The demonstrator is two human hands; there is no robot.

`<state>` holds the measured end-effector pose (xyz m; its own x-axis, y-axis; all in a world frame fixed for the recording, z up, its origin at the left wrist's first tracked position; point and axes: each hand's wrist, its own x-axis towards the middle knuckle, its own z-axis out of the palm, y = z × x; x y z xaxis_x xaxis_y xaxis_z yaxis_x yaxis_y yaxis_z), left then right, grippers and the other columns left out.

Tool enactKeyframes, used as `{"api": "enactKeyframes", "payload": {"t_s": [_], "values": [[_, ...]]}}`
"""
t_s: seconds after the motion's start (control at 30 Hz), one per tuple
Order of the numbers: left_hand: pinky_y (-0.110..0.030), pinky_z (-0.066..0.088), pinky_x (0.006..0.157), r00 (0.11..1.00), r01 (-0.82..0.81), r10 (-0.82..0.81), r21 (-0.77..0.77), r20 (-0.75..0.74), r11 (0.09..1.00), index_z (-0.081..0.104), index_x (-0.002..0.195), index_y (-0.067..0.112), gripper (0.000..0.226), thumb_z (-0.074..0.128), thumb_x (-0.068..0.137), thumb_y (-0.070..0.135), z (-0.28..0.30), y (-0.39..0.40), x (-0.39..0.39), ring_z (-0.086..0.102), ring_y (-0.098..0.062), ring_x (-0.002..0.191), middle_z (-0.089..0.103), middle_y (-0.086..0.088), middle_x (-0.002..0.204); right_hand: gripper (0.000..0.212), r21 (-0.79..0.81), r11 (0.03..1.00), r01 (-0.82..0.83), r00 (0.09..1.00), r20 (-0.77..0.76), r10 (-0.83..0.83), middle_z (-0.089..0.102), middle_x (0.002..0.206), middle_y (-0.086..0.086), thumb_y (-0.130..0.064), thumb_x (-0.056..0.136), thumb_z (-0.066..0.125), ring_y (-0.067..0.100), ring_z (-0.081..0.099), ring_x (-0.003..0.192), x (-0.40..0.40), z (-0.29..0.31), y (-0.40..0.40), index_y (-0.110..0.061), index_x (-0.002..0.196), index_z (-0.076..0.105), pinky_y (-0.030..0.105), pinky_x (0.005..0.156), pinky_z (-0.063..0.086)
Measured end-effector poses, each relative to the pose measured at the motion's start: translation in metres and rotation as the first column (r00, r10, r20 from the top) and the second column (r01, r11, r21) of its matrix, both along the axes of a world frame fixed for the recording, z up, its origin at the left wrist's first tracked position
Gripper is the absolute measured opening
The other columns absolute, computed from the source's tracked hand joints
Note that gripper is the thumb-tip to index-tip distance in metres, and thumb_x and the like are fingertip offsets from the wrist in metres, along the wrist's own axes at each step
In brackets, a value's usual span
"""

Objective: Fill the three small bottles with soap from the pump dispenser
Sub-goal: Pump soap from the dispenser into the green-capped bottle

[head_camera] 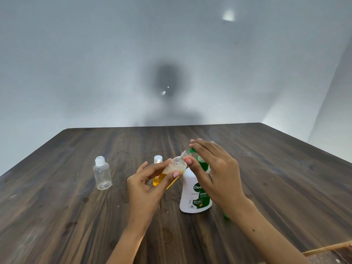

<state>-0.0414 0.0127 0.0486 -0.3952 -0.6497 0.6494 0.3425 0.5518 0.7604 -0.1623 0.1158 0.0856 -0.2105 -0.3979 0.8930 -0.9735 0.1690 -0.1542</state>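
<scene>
The small bottle (176, 166), pinched tilted in the left hand (150, 180), meets the pump dispenser (192, 195) nozzle mid-tabletop. The right hand (213, 168) presses flat-fingered; an off-centre neck may spill soap.

Setting: plain indoor room, most likely domestic. Indicators: a dark wood-grain table (76, 216) placed against bare, undecorated grey-white walls (76, 63); a consumer hand-soap pump dispenser (192, 195) and small travel bottles (102, 173) standing on it. The room type cannot be determined further.
</scene>
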Motion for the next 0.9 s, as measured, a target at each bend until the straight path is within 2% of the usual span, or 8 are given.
{"api": "enactKeyframes", "payload": {"t_s": [0.1,0.2,0.3,0.5,0.63,0.8,0.9], "values": [[-0.04,0.034,0.113,1.0,0.005,-0.005,-0.003,-0.007,1.0,0.074,0.094,0.029,0.027,0.079,0.068,0.03,0.0,0.0,0.0,0.07,-0.001,0.088,0.074,0.021,0.093,0.069,0.007,1.0,0.017,1.0,-0.011,-0.017,0.069,0.11,0.002,-0.064,0.093,0.031,0.016,0.064,0.104,0.0,0.004,-0.001,-0.01,0.104,0.072,0.027,0.094,0.043],[-0.038,0.033,0.113,1.0,0.009,-0.009,-0.007,-0.006,1.0,0.076,0.095,0.021,0.027,0.08,0.069,0.026,-0.001,-0.001,-0.001,0.071,-0.003,0.089,0.075,0.017,0.094,0.068,0.009,0.999,0.04,0.999,-0.022,-0.04,0.07,0.108,0.001,-0.064,0.093,0.033,0.015,0.064,0.101,0.0,-0.004,-0.002,-0.01,0.104,0.072,0.028,0.087,0.049],[-0.036,0.032,0.114,1.0,0.006,-0.006,-0.011,0.001,1.0,0.077,0.097,0.017,0.03,0.08,0.069,0.027,-0.001,-0.001,-0.001,0.071,-0.004,0.089,0.075,0.016,0.093,0.067,-0.005,0.999,0.049,0.998,-0.027,-0.049,0.069,0.11,0.001,-0.064,0.093,0.033,0.015,0.064,0.101,0.0,-0.006,-0.001,-0.01,0.105,0.071,0.027,0.086,0.049],[-0.035,0.034,0.112,1.0,-0.007,0.007,-0.021,0.003,1.0,0.075,0.096,0.025,0.029,0.078,0.068,0.032,-0.001,-0.002,0.0,0.07,-0.001,0.088,0.074,0.021,0.093,0.07,-0.015,0.998,0.062,0.997,-0.05,-0.063,0.07,0.109,0.002,-0.065,0.092,0.031,0.016,0.065,0.099,0.004,0.005,0.0,-0.01,0.104,0.072,0.023,0.086,0.043],[-0.038,0.033,0.113,1.0,-0.004,0.004,-0.029,-0.003,1.0,0.076,0.095,0.02,0.031,0.078,0.068,0.033,-0.001,-0.001,-0.002,0.071,-0.002,0.088,0.074,0.02,0.093,0.069,0.003,0.997,0.082,0.995,-0.049,-0.082,0.069,0.109,0.001,-0.066,0.092,0.032,0.015,0.065,0.099,0.003,-0.004,0.0,-0.01,0.105,0.072,0.021,0.085,0.043],[-0.038,0.032,0.114,1.0,-0.012,0.013,-0.029,0.003,1.0,0.074,0.094,0.027,0.027,0.078,0.067,0.033,0.0,-0.002,-0.001,0.07,0.0,0.087,0.073,0.023,0.092,0.072,0.003,0.998,0.059,0.997,-0.059,-0.059,0.069,0.111,0.003,-0.066,0.092,0.029,0.017,0.065,0.101,0.003,0.007,0.001,-0.009,0.106,0.071,0.024,0.087,0.044],[-0.038,0.032,0.114,1.0,-0.009,0.009,-0.025,0.004,1.0,0.075,0.094,0.024,0.028,0.078,0.067,0.032,-0.002,-0.002,-0.002,0.071,-0.001,0.086,0.074,0.021,0.091,0.071,-0.008,0.997,0.071,0.995,-0.066,-0.072,0.07,0.108,0.001,-0.066,0.092,0.03,0.015,0.066,0.099,0.003,0.004,0.002,-0.01,0.104,0.072,0.022,0.087,0.042]]}}
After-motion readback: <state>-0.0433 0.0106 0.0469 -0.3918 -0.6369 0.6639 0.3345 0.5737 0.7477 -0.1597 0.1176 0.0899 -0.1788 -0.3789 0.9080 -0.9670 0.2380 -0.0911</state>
